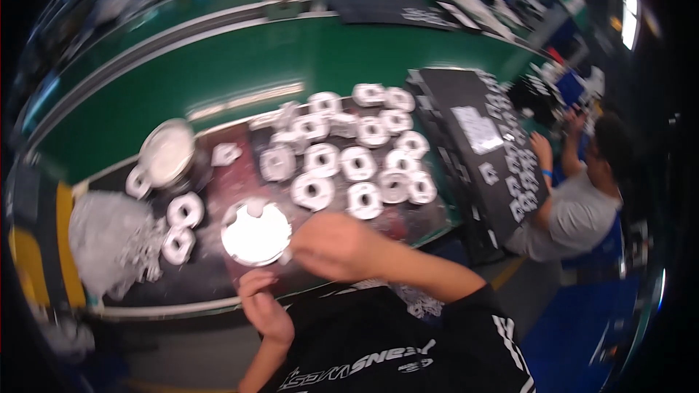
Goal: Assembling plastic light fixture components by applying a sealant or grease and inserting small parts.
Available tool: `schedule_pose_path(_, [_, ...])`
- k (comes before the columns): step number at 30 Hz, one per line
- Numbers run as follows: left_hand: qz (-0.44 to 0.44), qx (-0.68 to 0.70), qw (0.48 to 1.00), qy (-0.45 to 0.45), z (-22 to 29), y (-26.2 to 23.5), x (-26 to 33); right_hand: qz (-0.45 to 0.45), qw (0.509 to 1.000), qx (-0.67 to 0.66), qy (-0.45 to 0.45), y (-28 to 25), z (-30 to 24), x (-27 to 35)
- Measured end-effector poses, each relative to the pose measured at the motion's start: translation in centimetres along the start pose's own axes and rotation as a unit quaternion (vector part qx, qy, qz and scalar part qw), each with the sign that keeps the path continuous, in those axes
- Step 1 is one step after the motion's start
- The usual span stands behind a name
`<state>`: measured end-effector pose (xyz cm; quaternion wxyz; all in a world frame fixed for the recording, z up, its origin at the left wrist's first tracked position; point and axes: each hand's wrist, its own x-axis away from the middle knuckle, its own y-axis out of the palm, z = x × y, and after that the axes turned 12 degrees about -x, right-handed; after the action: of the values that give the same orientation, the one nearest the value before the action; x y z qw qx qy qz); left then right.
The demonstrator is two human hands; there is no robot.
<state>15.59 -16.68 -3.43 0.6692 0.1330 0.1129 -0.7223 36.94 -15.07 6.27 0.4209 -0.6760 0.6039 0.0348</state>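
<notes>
Right hand (331, 246) bent inward, forearm slanting in from lower right; left hand (267, 311) lower, rising on its wrist; white lettering, blurred, on black shirt (393, 364) below both hands; right hand's fingers curled narrow at right edge of bright white disc (256, 233), blur hides any hold; left hand half open just short of it, contact uncertain; white rings (346, 169) beyond right hand.

The table (227, 188) holds one bright disc (256, 236), one bag (109, 236), roughly twenty white rings (298, 191).
</notes>
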Motion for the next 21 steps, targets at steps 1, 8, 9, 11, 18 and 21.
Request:
schedule_pose_path(1, [0.016, -0.102, 0.992, 0.070, -0.6, -0.6, -0.2, -0.011, 1.000, -0.015, 0.001, -0.9, 0.9, -0.8])
schedule_pose_path(8, [-0.058, -0.197, 0.949, 0.239, -3.6, -2.2, -0.7, -0.115, 0.990, 0.081, 0.022, -1.7, 5.1, -4.6])
schedule_pose_path(9, [-0.050, -0.203, 0.949, 0.235, -3.4, -2.2, -0.7, -0.123, 0.988, 0.087, 0.014, -1.2, 5.4, -5.0])
schedule_pose_path(11, [-0.074, -0.248, 0.937, 0.234, -3.0, -2.1, -0.9, -0.156, 0.981, 0.116, -0.001, -0.3, 5.9, -5.7])
schedule_pose_path(18, [-0.085, -0.268, 0.935, 0.217, -2.6, -2.2, -1.3, -0.230, 0.955, 0.182, -0.038, 2.3, 8.1, -7.1])
schedule_pose_path(21, [-0.086, -0.268, 0.937, 0.206, -2.6, -2.1, -1.3, -0.236, 0.953, 0.186, -0.038, 3.0, 8.4, -7.2])
